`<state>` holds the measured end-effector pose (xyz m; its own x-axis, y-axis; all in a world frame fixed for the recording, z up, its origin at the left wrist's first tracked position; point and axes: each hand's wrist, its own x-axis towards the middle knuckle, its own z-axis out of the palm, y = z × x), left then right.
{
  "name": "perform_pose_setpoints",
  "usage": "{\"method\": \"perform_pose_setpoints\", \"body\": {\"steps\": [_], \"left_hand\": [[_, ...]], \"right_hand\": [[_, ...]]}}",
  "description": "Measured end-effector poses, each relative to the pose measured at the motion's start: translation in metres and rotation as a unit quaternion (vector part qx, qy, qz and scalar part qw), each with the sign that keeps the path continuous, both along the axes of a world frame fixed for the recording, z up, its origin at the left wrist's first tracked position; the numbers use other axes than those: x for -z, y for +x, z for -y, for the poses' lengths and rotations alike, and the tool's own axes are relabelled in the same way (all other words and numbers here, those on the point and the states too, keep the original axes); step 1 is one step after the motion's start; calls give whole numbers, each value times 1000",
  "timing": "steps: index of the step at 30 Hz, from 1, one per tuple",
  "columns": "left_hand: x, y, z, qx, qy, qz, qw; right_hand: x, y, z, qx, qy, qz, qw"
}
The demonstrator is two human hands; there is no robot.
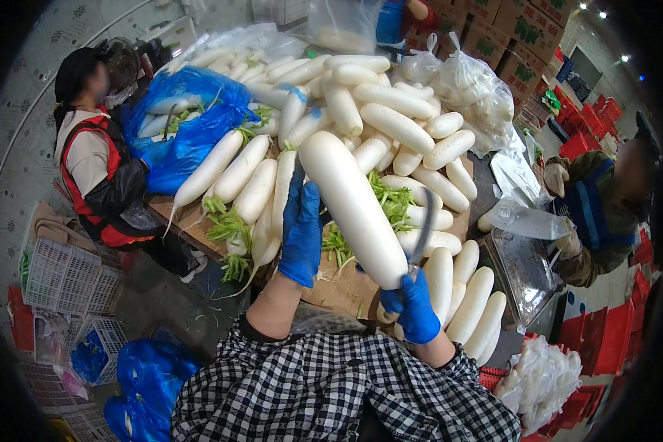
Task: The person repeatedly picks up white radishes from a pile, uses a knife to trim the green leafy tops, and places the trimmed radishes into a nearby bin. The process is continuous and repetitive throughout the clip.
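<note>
My left hand [303,226], in a blue glove, supports a large white daikon radish [353,210] from its left side, near the upper end. At the radish's lower end my right hand [417,309], gloved in blue too, grips the handle of a knife with a curved blade [424,226]; the blade points up, beside the radish. Whether the right fingers also hold the radish is hard to tell. Cut leafy tops [389,201] lie behind it on the cardboard-covered table [342,290]. Radishes with green stubs [215,166] lie to the left, and trimmed ones [478,312] to the right.
A large pile of radishes [398,127] covers the far table. A blue plastic bag [182,149] of radishes lies left, by a co-worker [91,160]. Another co-worker [591,204] handles a clear bag at right, beside a metal tray [525,276]. Plastic crates [66,276] stand lower left.
</note>
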<state>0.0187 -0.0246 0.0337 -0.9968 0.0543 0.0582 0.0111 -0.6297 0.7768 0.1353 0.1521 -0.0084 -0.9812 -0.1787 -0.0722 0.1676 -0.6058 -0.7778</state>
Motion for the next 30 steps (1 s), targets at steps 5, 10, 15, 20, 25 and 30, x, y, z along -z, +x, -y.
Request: {"method": "perform_pose_setpoints", "body": {"steps": [5,10,15,20,25,30], "left_hand": [[9,-7,1,62,227,107,966],[13,-1,-1,48,189,57,979],[14,-5,0,63,200,43,977],[26,-21,7,-2,158,83,984],[34,-18,5,69,229,63,969],[20,-4,-6,55,162,18,985]], "right_hand": [[-5,-7,10,172,408,-220,869],[9,3,7,51,112,56,991],[9,7,19,24,26,98,995],[-8,2,20,118,192,-62,972],[2,6,7,71,72,28,994],[34,18,13,-16,-36,123,992]]}}
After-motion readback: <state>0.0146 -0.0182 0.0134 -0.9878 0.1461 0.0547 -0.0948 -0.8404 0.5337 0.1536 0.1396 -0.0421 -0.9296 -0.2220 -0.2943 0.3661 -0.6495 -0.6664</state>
